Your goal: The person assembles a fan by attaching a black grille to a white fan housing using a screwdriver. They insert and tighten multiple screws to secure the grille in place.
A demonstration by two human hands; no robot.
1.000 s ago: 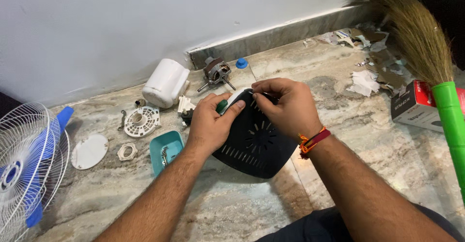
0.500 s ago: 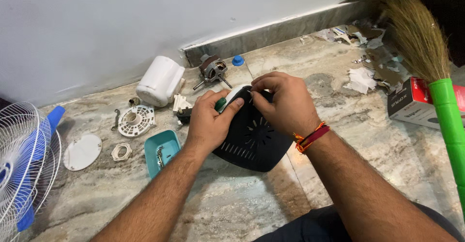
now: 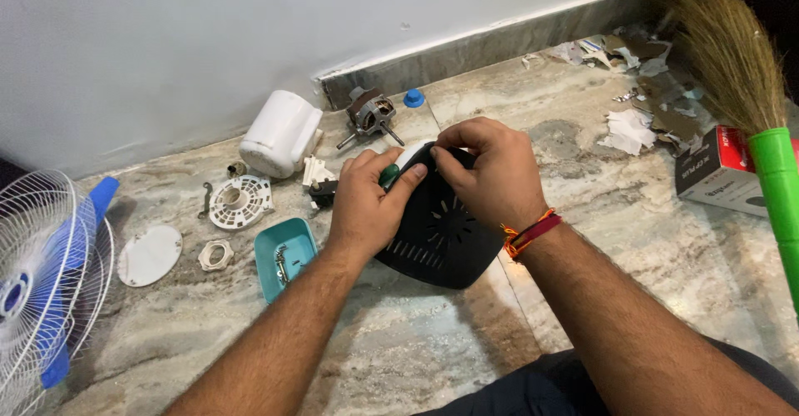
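Observation:
A black slotted fan base cover [image 3: 437, 237] stands tilted on the marble floor in front of me. My left hand [image 3: 366, 204] grips its upper left edge together with a green-handled tool [image 3: 385, 175] that shows between thumb and fingers. My right hand [image 3: 491, 175] pinches the cover's top edge, fingertips close to the left thumb. A white part [image 3: 408, 154] peeks out behind the cover's top. Whatever the right fingertips hold is too small to make out.
A teal tray [image 3: 279, 245] with screws lies left of my left wrist. Beyond are white plastic fan parts [image 3: 241, 202], a white housing [image 3: 280, 133], a motor [image 3: 370, 115] and a blue cap [image 3: 414, 97]. A fan guard with blue blades [image 3: 42, 274] lies far left; broom [image 3: 766, 150] and box [image 3: 720, 170] right.
Both hands stay on the cover. The right fingers have curled tighter over its top edge, and the view has shifted slightly.

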